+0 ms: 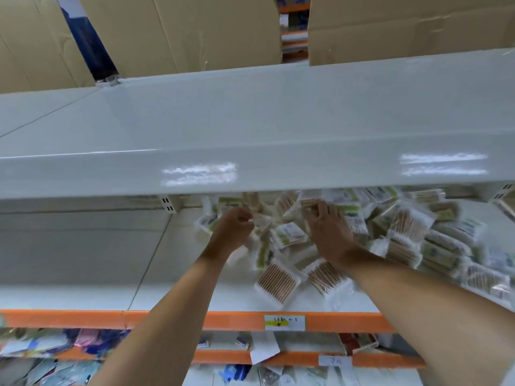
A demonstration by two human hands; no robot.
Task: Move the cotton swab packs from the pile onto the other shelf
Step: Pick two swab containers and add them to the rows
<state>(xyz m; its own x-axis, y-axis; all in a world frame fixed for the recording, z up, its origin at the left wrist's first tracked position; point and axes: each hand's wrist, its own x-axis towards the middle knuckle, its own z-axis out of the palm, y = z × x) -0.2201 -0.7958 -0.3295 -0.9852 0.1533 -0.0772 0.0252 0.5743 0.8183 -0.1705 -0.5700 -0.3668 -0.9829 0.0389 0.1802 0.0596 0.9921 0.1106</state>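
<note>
A pile of cotton swab packs point(404, 227), clear bags of wooden-stick swabs with green labels, lies on the right half of the white middle shelf point(83, 260). Both my hands reach into the pile's left end, under the upper shelf's edge. My left hand point(234, 227) has its fingers curled and pinches the edge of a blurred pack point(262, 222). My right hand point(328, 224) grips another pack point(309, 204) at the back of the pile. Two packs point(278, 280) lie loose near the shelf's front.
A bare white upper shelf point(250, 121) juts out above the pile, with cardboard boxes point(195, 32) standing behind it. The middle shelf has an orange front edge point(195, 320) with a paper label point(284, 322). Mixed packaged goods point(55, 349) fill the lower shelf.
</note>
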